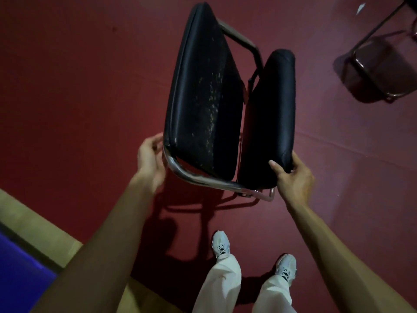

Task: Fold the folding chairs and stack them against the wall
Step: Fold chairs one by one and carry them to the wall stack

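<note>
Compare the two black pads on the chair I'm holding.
The left pad is wider and longer than the right pad. The left pad is flecked with wear; the right pad looks smooth. Your right hand grips the right pad's end; your left hand holds the frame beside the left pad. Both are black.

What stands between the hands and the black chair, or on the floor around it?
Nothing: the left hand holds the chrome frame of the black chair, and the right hand grips its smaller pad. The red floor beyond shows only a second chair at upper right, well apart. The wall cannot be made out.
</note>
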`<state>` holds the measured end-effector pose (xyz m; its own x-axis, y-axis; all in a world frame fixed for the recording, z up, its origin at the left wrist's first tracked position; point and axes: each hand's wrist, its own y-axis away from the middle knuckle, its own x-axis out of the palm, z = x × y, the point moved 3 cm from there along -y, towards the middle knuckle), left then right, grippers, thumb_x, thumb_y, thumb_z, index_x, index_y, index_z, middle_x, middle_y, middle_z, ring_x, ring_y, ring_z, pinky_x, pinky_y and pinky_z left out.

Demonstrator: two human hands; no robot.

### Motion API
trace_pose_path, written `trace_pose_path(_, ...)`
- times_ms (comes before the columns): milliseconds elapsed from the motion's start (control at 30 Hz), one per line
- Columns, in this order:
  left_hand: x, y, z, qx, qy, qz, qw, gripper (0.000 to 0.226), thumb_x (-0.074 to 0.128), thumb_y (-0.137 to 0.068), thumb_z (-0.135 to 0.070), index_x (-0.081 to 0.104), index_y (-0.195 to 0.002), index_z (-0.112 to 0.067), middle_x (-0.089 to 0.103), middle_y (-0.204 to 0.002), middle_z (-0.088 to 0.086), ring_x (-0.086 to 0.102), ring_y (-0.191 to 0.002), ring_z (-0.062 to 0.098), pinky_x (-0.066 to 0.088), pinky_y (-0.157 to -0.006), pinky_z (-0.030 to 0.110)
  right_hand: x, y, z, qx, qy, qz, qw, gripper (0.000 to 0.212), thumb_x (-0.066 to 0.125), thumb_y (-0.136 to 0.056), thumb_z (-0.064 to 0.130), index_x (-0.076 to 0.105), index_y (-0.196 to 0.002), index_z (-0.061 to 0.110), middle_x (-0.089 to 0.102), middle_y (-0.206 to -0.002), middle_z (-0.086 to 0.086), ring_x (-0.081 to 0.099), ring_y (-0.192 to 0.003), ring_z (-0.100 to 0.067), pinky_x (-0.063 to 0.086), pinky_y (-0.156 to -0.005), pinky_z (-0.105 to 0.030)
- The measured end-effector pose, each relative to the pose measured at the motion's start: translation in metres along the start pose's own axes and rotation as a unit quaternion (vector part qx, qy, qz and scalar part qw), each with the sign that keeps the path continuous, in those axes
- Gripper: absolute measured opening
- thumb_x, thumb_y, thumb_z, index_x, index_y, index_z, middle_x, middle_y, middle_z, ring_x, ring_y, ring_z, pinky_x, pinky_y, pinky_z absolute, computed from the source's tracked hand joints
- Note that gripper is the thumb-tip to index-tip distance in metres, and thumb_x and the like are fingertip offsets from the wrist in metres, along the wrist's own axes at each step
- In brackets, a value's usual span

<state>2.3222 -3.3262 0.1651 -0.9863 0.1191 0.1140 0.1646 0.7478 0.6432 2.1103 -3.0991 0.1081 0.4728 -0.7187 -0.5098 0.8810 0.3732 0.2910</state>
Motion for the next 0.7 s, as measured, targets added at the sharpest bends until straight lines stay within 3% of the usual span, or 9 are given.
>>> trace_pose_path(67,0.011,-0.012,-0.010,-0.049,0.064,0.063,0.995,0.044,0.037,-0.101,-0.043,0.066,-0.109,-0.010,0.074,-0.097,0.007,0.072,-0.088,0.019,0.057,-0.070,0.031,0.004,-0.002,0.002,-0.004,0.003,0.003,1.000,0.039,0.074,-0.078,0.030,0.066,-0.116,0.028,0.070,-0.088,0.009,0.067,-0.082,-0.012,0.056,-0.080,-0.036)
trace_pose_path(133,0.022,-0.014,-0.017,-0.059,0.036,0.149,0.986,0.067,0.028,-0.099,-0.061,0.059,-0.130,-0.011,0.068,-0.122,0.014,0.067,-0.111,0.029,0.055,-0.087,0.042,0.006,-0.002,0.002,-0.005,0.006,0.001,1.000,0.037,0.075,-0.078,0.029,0.067,-0.114,0.026,0.068,-0.085,0.009,0.066,-0.079,-0.014,0.055,-0.076,-0.034)
trace_pose_path(200,0.026,-0.014,-0.020,-0.039,0.015,0.194,0.980,0.076,0.020,-0.097,-0.067,0.054,-0.136,-0.011,0.063,-0.130,0.015,0.062,-0.119,0.030,0.054,-0.091,0.043,0.006,-0.001,0.005,-0.013,0.015,0.007,1.000,0.036,0.075,-0.079,0.028,0.068,-0.114,0.025,0.069,-0.085,0.007,0.065,-0.078,-0.012,0.050,-0.070,-0.026)
trace_pose_path(300,0.030,-0.007,-0.024,-0.007,0.013,0.230,0.973,0.082,0.016,-0.094,-0.071,0.048,-0.141,-0.012,0.059,-0.137,0.014,0.058,-0.125,0.029,0.050,-0.100,0.046,0.010,-0.001,0.014,-0.024,0.024,0.039,0.999,0.035,0.073,-0.081,0.027,0.068,-0.115,0.023,0.068,-0.084,0.005,0.061,-0.075,-0.007,0.044,-0.061,-0.018)
trace_pose_path(400,0.039,0.002,-0.028,0.014,0.008,0.244,0.970,0.084,0.015,-0.095,-0.070,0.043,-0.144,-0.008,0.054,-0.141,0.017,0.053,-0.129,0.031,0.045,-0.106,0.050,0.026,0.001,0.023,-0.059,0.052,0.098,0.992,0.033,0.067,-0.085,0.031,0.065,-0.118,0.024,0.071,-0.086,0.000,0.065,-0.077,-0.014,0.050,-0.066,-0.022)
trace_pose_path(500,0.049,0.014,-0.033,0.047,-0.021,0.263,0.964,0.081,0.016,-0.099,-0.063,0.042,-0.144,0.000,0.047,-0.144,0.024,0.049,-0.132,0.036,0.041,-0.109,0.050,0.034,0.006,0.022,-0.089,0.075,0.135,0.984,0.032,0.059,-0.091,0.027,0.060,-0.123,0.028,0.069,-0.087,-0.003,0.063,-0.076,-0.015,0.044,-0.061,-0.013)
trace_pose_path(600,0.058,0.023,-0.035,0.063,-0.042,0.259,0.963,0.073,0.018,-0.102,-0.056,0.051,-0.136,-0.001,0.058,-0.134,0.020,0.058,-0.124,0.031,0.051,-0.098,0.042,0.039,0.000,0.015,-0.097,0.091,0.153,0.979,0.038,0.055,-0.091,0.029,0.053,-0.129,0.029,0.067,-0.093,-0.008,0.065,-0.085,-0.022,0.051,-0.072,-0.031)
trace_pose_path(700,0.074,0.036,-0.036,0.084,-0.067,0.262,0.959,0.059,0.025,-0.102,-0.051,0.062,-0.123,-0.010,0.070,-0.119,0.009,0.066,-0.112,0.023,0.056,-0.086,0.032,0.055,-0.003,0.014,-0.111,0.109,0.180,0.971,0.048,0.050,-0.090,0.034,0.045,-0.136,0.025,0.060,-0.100,-0.012,0.061,-0.092,-0.027,0.051,-0.079,-0.035)
